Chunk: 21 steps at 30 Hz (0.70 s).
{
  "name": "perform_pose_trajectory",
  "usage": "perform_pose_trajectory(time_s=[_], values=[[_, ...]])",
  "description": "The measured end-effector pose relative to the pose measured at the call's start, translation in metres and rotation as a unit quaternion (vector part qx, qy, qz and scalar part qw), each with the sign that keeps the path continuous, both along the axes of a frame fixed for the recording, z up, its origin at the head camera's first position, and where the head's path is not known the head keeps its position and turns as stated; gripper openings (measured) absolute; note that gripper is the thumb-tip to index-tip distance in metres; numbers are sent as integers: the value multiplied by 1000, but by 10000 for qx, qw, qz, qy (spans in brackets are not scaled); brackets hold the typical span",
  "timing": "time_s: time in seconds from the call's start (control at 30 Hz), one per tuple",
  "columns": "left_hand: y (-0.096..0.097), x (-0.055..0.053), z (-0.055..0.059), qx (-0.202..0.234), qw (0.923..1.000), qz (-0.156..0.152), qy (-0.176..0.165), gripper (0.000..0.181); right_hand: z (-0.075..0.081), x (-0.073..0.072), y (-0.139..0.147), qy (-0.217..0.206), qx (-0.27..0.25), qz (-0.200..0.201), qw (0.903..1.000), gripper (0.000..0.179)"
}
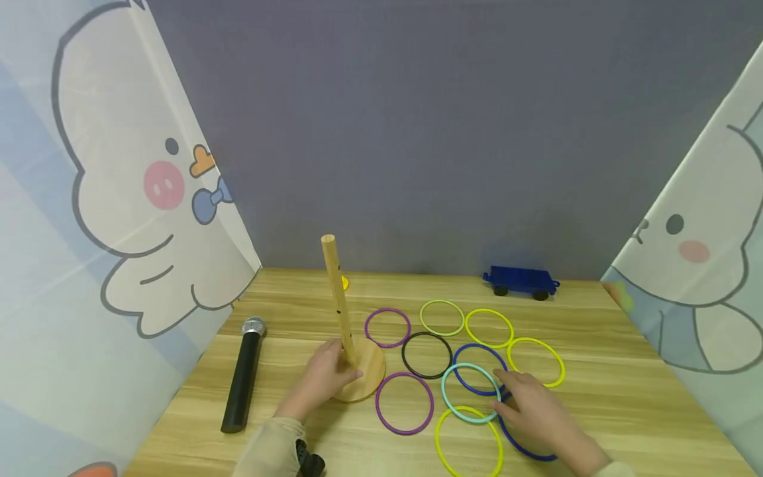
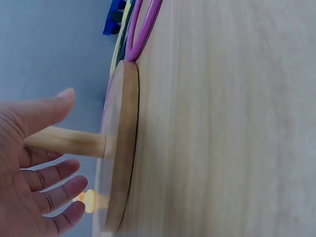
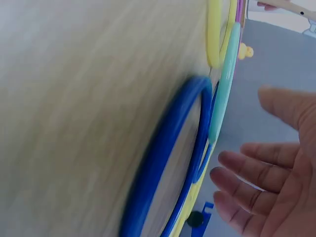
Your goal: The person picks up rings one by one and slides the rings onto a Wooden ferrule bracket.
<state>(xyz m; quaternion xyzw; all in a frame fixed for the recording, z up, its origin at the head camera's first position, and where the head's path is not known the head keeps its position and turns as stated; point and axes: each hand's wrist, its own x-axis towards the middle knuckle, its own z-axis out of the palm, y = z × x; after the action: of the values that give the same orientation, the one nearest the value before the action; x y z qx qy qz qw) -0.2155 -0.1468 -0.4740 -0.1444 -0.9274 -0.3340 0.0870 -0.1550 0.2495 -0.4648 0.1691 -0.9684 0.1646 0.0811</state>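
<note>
A wooden post stands upright on a round wooden base. My left hand is at the post's lower part, with the post between thumb and fingers. In the left wrist view, those fingers are loosely bent and not closed round the wood. My right hand hovers over the rings, fingers spread and holding nothing. Beneath it lie a light turquoise ring, a blue ring and another blue ring. The turquoise ring overlaps the farther blue ring and a yellow ring.
Farther back lie a black ring, two purple rings, two yellow rings and a yellow-green ring. A microphone lies at the left. A dark blue toy wagon stands at the back right. Behind the post is a small yellow object.
</note>
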Motion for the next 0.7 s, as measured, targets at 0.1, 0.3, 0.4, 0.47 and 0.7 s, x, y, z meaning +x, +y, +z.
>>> perform_pose_trajectory(time_s=[0.1, 0.3, 0.4, 0.47, 0.7], values=[[2, -4, -3, 67, 9999, 60, -118, 41, 0, -5, -6, -290, -199, -161, 9993, 49], [4, -9, -12, 139, 9995, 87, -264, 26, -3, -19, -13, -705, -282, -609, 9952, 27], [5, -11, -16, 175, 9994, 61, -306, 22, -6, -23, -14, -853, -157, -778, 9932, 17], [5, -11, -17, 143, 9995, 67, -277, 20, -7, -25, -14, -923, -129, -837, 9921, 18], [6, -13, -18, -24, 9998, 147, -106, 20, -8, -29, -14, -871, -190, -861, 9923, 17]])
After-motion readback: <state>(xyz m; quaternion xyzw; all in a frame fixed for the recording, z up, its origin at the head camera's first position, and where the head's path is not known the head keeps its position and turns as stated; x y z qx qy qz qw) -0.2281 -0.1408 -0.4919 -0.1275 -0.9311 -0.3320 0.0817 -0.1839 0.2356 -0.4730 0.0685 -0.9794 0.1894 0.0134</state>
